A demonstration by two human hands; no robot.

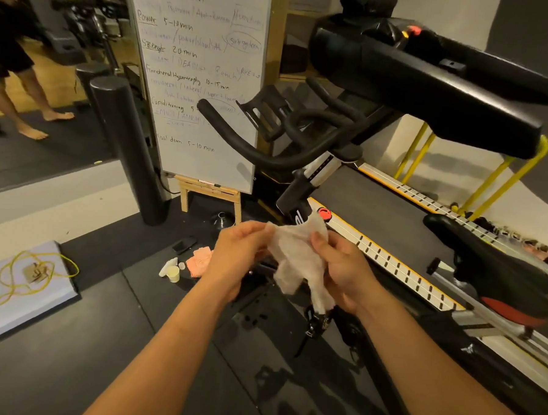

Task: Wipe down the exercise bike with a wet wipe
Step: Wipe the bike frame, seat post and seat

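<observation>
A black exercise bike stands in front of me: its curved handlebars (269, 143) reach toward the whiteboard, its black and red saddle (501, 276) is at the right, and a pedal with straps (317, 324) hangs below my hands. Both hands hold a crumpled white wet wipe (295, 259) in the air above the frame, apart from the bike. My left hand (235, 256) pinches the wipe's upper left edge. My right hand (342, 271) grips its right side, thumb on top.
A whiteboard on a wooden easel (197, 76) stands ahead. A black foam roller (126, 149) is upright at its left, beside a wall mirror. A treadmill (392, 220) runs along the right. A cup, a pink cloth and a phone lie on the floor (187, 263); a grey pad with yellow band (24, 283) is at left.
</observation>
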